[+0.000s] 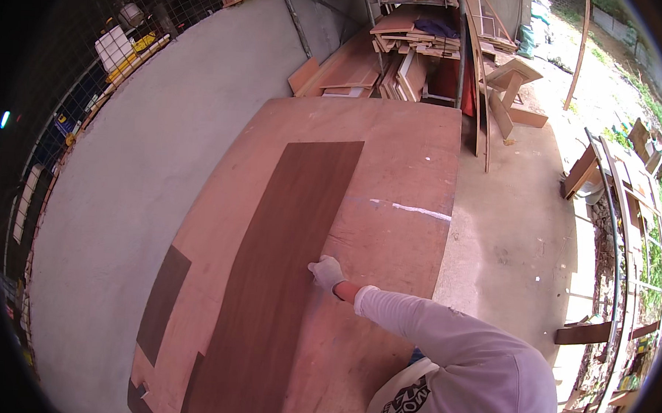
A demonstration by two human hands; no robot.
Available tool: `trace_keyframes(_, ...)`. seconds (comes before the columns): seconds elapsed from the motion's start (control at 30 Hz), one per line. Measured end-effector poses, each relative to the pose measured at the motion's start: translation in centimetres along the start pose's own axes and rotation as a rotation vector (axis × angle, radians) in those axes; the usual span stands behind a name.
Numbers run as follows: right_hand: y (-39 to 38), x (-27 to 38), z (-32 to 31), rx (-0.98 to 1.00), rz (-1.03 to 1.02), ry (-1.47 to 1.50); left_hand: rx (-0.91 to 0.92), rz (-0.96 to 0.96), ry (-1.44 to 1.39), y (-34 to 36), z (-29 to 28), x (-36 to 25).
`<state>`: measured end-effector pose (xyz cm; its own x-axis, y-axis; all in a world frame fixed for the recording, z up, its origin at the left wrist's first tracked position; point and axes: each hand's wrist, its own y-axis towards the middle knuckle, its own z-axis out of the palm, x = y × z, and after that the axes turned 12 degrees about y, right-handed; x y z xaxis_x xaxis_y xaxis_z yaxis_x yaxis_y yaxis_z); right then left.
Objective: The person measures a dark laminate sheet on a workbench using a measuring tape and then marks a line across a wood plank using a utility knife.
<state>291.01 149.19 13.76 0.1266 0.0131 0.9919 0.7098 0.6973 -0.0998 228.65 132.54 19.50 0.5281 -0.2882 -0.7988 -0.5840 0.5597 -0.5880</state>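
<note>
A long dark brown wood-grain sheet (pixel 277 256) lies lengthwise on the reddish plywood worktop (pixel 399 158). At its right edge, about midway along, is my right hand (pixel 326 274) in a pale glove. The fingers are curled closed, with the fingertips just over the sheet's edge; their undersides are hidden. My right arm, in a light sleeve, comes in from the lower right. My left hand is out of view. A smaller dark brown piece (pixel 164 306) lies left of the long sheet, and another dark offcut (pixel 141 403) shows at the near left corner.
A grey wall (pixel 133 161) runs along the left. Stacked boards (pixel 407 73) fill a rack beyond the worktop. Wooden offcuts (pixel 509 103) stand on the concrete floor (pixel 518 237) at right. A white streak (pixel 422 210) crosses the worktop. A metal frame (pixel 619 241) stands far right.
</note>
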Motion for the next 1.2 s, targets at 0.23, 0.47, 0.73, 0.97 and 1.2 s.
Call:
trace_keyframes(0.23, -9.3, 3.6, -11.9, -0.358, 0.285, 0.190, 0.216, -0.027, 0.190, -7.8, -6.6, 4.1)
trace_keyframes(0.47, -6.0, 1.9, -27.6, -0.473, -0.020, -0.193, 0.386, -0.347, 0.047, -9.7, -10.0, 13.6)
trace_keyframes(0.73, -6.7, 2.1, -30.1, -0.417, -0.110, -0.154, 0.497, -0.268, -0.033, -11.6, -15.2, 12.0)
trace_keyframes(0.97, -9.7, 8.1, -20.1, -0.347, 0.130, -0.506, 0.400, -0.292, 0.318, -18.4, -17.0, 9.9)
trace_keyframes(1.2, -5.6, 3.1, -27.6, -0.321, -0.152, -0.603, 0.429, -0.373, 0.195, -15.6, -17.6, 15.2)
